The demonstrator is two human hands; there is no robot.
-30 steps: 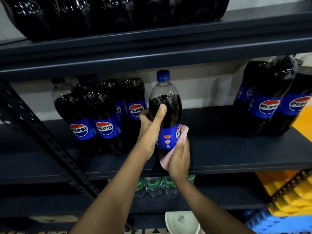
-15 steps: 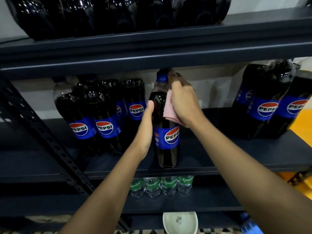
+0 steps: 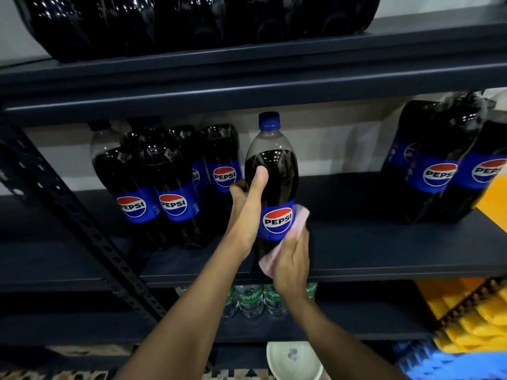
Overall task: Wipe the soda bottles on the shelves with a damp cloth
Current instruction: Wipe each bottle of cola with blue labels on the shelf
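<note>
A tall Pepsi bottle [image 3: 274, 174] with a blue cap stands upright at the front of the middle dark shelf [image 3: 384, 253]. My left hand [image 3: 248, 207] grips its left side, thumb up the dark body and fingers round the back. My right hand [image 3: 292, 259] presses a pink cloth [image 3: 297, 220] against the bottle's lower right side, beside the blue label. The bottle's base is hidden behind my right hand and the cloth.
A wrapped pack of Pepsi bottles [image 3: 162, 182] stands left of the held bottle, another pack [image 3: 450, 160] at the right. More dark bottles [image 3: 192, 20] fill the top shelf. Sprite bottles [image 3: 251, 300] sit below. A slanted metal brace [image 3: 82, 223] crosses the left. A white bowl [image 3: 295, 360] lies underneath.
My right hand has moved with the cloth from the bottle's neck down to its lower right side. My left hand's thumb now lies up the bottle's front.
</note>
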